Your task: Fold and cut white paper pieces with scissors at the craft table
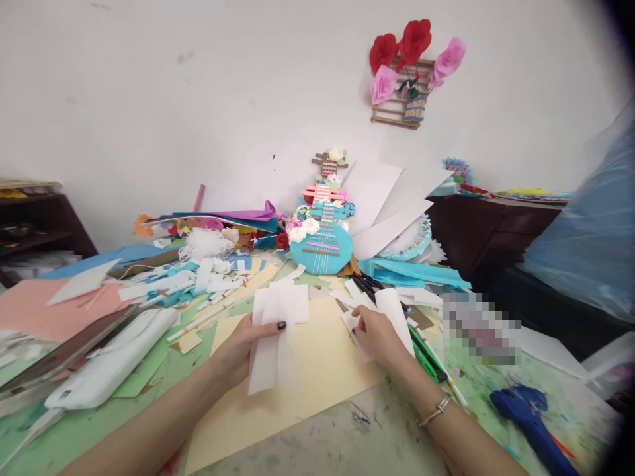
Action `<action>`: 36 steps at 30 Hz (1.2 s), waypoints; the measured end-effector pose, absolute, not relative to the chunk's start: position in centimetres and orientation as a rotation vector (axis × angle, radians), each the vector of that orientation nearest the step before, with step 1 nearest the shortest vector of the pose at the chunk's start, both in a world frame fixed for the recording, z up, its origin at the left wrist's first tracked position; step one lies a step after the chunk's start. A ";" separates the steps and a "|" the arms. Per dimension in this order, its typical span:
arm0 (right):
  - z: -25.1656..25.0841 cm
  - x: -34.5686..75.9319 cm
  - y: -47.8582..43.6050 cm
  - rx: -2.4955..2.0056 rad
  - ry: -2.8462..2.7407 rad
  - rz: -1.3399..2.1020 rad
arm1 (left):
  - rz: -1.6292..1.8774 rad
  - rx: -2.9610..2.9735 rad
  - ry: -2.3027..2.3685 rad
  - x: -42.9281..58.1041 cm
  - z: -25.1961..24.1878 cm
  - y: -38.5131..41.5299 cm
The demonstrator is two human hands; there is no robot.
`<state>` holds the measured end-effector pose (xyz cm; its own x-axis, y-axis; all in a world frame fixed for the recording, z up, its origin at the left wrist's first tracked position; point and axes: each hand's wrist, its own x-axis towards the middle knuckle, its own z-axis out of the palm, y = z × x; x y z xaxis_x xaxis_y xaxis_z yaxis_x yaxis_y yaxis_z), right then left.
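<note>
My left hand (251,344) is closed on several overlapping white paper strips (268,360), with the thumb lying across their front. The strips stand above a large cream paper sheet (317,370) on the table. My right hand (377,334) is low over that sheet's right side, fingers bent and thumb and index finger apart. Nothing shows between those two fingertips. Small white paper pieces (350,319) lie beneath it, and a thin grey pointed thing (341,305) shows beside its fingers. A curled white sheet (394,314) lies just behind my right hand.
A white power strip (114,360) lies at left near white paper scraps (169,281). At right are a green cutter (426,354) and a blue glue gun (530,423). A decorated blue paper lute (322,248) leans on the wall, beside upright white sheets (374,198).
</note>
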<state>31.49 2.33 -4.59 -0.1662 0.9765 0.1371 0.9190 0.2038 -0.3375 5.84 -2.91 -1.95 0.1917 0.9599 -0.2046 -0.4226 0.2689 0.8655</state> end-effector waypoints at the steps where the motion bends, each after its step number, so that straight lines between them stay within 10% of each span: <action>1: -4.7 31.5 2.3 -1.781 -2.157 0.226 | 1.116 0.761 0.881 5.8 -1.9 -2.9; 17: -4.5 30.5 1.7 -1.264 -1.981 0.714 | 1.125 0.762 0.911 6.0 -2.3 -2.7; 23: -4.8 31.5 2.4 -1.881 -2.223 0.092 | 1.118 0.725 0.872 5.9 -2.4 -2.5; 36: -2.7 31.3 1.1 -1.914 -2.284 0.277 | 1.163 0.666 0.866 6.0 -3.4 -1.7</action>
